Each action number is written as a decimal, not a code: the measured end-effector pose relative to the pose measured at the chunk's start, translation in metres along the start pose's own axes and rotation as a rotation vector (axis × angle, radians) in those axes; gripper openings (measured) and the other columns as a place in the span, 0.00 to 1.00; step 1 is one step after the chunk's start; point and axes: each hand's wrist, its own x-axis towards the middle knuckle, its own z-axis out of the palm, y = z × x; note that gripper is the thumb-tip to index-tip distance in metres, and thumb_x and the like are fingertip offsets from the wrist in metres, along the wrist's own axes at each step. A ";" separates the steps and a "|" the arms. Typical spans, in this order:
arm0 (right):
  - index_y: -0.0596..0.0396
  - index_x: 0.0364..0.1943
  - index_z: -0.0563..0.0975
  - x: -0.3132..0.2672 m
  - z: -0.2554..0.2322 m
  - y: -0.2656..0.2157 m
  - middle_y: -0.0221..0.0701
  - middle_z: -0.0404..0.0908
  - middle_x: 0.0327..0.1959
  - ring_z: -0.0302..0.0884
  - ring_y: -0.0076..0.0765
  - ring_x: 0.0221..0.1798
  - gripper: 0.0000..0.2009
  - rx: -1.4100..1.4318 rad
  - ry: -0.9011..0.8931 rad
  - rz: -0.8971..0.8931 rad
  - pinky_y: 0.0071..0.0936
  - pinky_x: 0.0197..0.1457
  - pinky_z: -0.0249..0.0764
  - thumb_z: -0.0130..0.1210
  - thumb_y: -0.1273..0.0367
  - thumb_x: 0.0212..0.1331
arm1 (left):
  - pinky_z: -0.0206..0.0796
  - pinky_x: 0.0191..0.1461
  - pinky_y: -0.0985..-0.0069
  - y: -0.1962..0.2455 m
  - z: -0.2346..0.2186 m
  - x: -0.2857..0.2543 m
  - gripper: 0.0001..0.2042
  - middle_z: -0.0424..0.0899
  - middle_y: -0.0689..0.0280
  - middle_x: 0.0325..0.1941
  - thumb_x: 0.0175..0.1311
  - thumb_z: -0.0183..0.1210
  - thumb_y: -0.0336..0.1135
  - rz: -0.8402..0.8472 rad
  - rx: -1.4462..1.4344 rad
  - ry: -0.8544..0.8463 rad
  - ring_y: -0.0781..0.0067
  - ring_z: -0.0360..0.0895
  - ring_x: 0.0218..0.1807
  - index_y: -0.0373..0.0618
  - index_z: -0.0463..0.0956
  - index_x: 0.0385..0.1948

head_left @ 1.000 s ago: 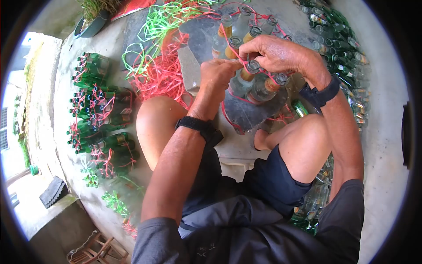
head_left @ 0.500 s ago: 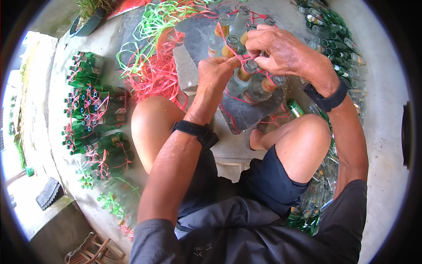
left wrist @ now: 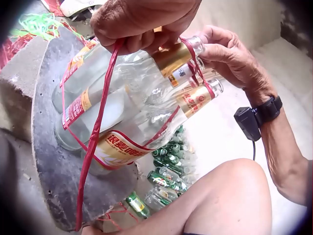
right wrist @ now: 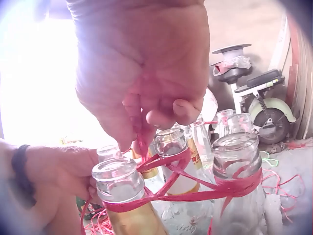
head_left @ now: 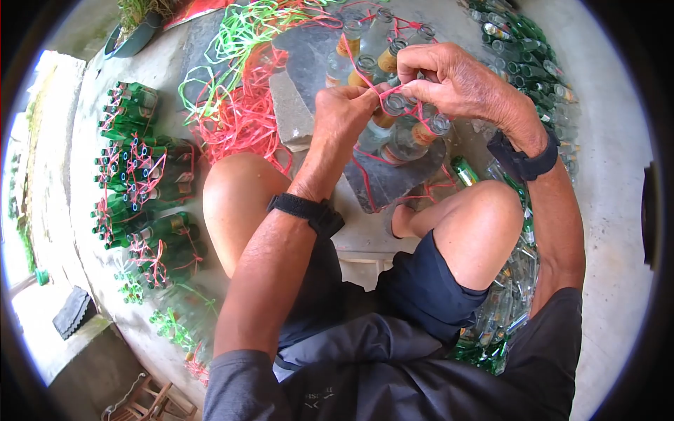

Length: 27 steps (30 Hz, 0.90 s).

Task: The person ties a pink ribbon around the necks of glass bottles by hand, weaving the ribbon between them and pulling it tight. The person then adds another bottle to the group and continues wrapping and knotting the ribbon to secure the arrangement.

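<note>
Several clear glass bottles (left wrist: 120,149) with gold labels stand bunched on a dark slab (head_left: 397,189). Red plastic twine (right wrist: 188,197) loops around their necks, from one to another. My left hand (head_left: 342,116) pinches a strand of the twine at the near side of the bunch; its loose end (left wrist: 93,161) hangs past the slab in the left wrist view. Across from it, my right hand (head_left: 456,83) pinches another strand between thumb and fingers, just above a bottle mouth (head_left: 395,105). The strands cross between both hands over that neck.
Tangled red twine (head_left: 239,123) and green twine (head_left: 235,42) lie left of the slab, beside a grey block (head_left: 291,112). Tied green bottles (head_left: 144,165) stand farther left. Loose bottles (head_left: 533,63) pile up at the right. A scooter (right wrist: 269,107) stands behind.
My hands have drawn slightly apart, and the right hand has moved right from the near bottle's mouth. The crossed strands now show between them. The head view has shifted a little.
</note>
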 end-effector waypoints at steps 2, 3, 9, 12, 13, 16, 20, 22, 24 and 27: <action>0.60 0.32 0.72 0.000 0.002 0.002 0.31 0.65 0.21 0.64 0.27 0.26 0.10 -0.089 0.096 -0.189 0.31 0.31 0.64 0.64 0.71 0.63 | 0.53 0.22 0.80 0.000 0.002 0.000 0.16 0.80 0.75 0.20 0.66 0.69 0.47 0.004 -0.012 0.001 0.89 0.64 0.20 0.40 0.90 0.31; 0.60 0.32 0.72 -0.002 0.001 0.000 0.31 0.65 0.21 0.64 0.27 0.26 0.10 -0.090 0.095 -0.187 0.31 0.31 0.64 0.64 0.71 0.63 | 0.53 0.22 0.80 0.000 0.002 0.000 0.16 0.80 0.75 0.20 0.66 0.69 0.46 0.008 -0.023 0.005 0.89 0.63 0.20 0.40 0.90 0.31; 0.59 0.30 0.73 -0.014 -0.012 -0.002 0.34 0.69 0.18 0.66 0.31 0.23 0.12 -0.100 0.149 0.036 0.36 0.29 0.66 0.65 0.67 0.60 | 0.51 0.22 0.82 0.000 0.002 -0.003 0.15 0.76 0.77 0.19 0.68 0.67 0.45 0.077 -0.064 -0.004 0.90 0.62 0.19 0.40 0.89 0.32; 0.60 0.30 0.75 -0.022 -0.015 0.002 0.33 0.70 0.17 0.68 0.27 0.22 0.10 -0.078 0.106 0.104 0.33 0.29 0.67 0.65 0.69 0.59 | 0.49 0.22 0.82 -0.003 0.002 -0.001 0.16 0.75 0.78 0.19 0.69 0.67 0.45 0.082 -0.040 -0.014 0.90 0.61 0.19 0.40 0.89 0.31; 0.60 0.30 0.76 -0.026 -0.014 0.006 0.32 0.71 0.17 0.69 0.26 0.23 0.09 -0.015 0.127 0.123 0.32 0.29 0.67 0.64 0.70 0.60 | 0.49 0.22 0.82 -0.003 0.002 0.000 0.16 0.75 0.78 0.19 0.69 0.67 0.45 0.084 -0.040 -0.015 0.90 0.61 0.19 0.40 0.89 0.31; 0.60 0.31 0.77 -0.031 -0.011 0.010 0.30 0.73 0.18 0.70 0.23 0.24 0.07 0.041 0.177 0.140 0.30 0.29 0.68 0.62 0.72 0.60 | 0.47 0.22 0.81 -0.004 0.003 0.000 0.16 0.75 0.79 0.19 0.71 0.66 0.45 0.093 -0.027 -0.021 0.91 0.59 0.20 0.40 0.89 0.31; 0.61 0.35 0.77 -0.037 -0.002 0.018 0.30 0.75 0.21 0.72 0.23 0.27 0.06 0.004 0.251 0.135 0.29 0.32 0.70 0.60 0.72 0.62 | 0.55 0.24 0.75 -0.005 0.002 0.001 0.19 0.75 0.75 0.19 0.70 0.67 0.45 0.081 -0.014 -0.013 0.84 0.64 0.24 0.34 0.87 0.27; 0.60 0.36 0.77 -0.038 0.002 0.021 0.30 0.75 0.22 0.72 0.24 0.27 0.06 0.014 0.282 0.129 0.29 0.33 0.71 0.60 0.71 0.63 | 0.55 0.24 0.74 -0.007 0.002 0.003 0.20 0.74 0.75 0.18 0.70 0.67 0.45 0.074 0.004 -0.010 0.84 0.64 0.23 0.34 0.87 0.26; 0.60 0.37 0.77 -0.037 0.005 0.024 0.31 0.76 0.23 0.72 0.25 0.28 0.06 0.025 0.313 0.126 0.30 0.33 0.71 0.59 0.71 0.64 | 0.50 0.25 0.81 -0.012 0.002 0.006 0.16 0.78 0.78 0.22 0.72 0.65 0.44 0.096 -0.003 -0.032 0.90 0.62 0.22 0.38 0.89 0.31; 0.60 0.39 0.77 -0.037 0.008 0.026 0.24 0.74 0.27 0.69 0.18 0.30 0.03 -0.003 0.344 0.103 0.24 0.35 0.69 0.57 0.74 0.67 | 0.55 0.28 0.80 -0.015 0.004 0.009 0.16 0.80 0.76 0.25 0.73 0.63 0.42 0.157 -0.019 -0.034 0.89 0.66 0.26 0.36 0.89 0.34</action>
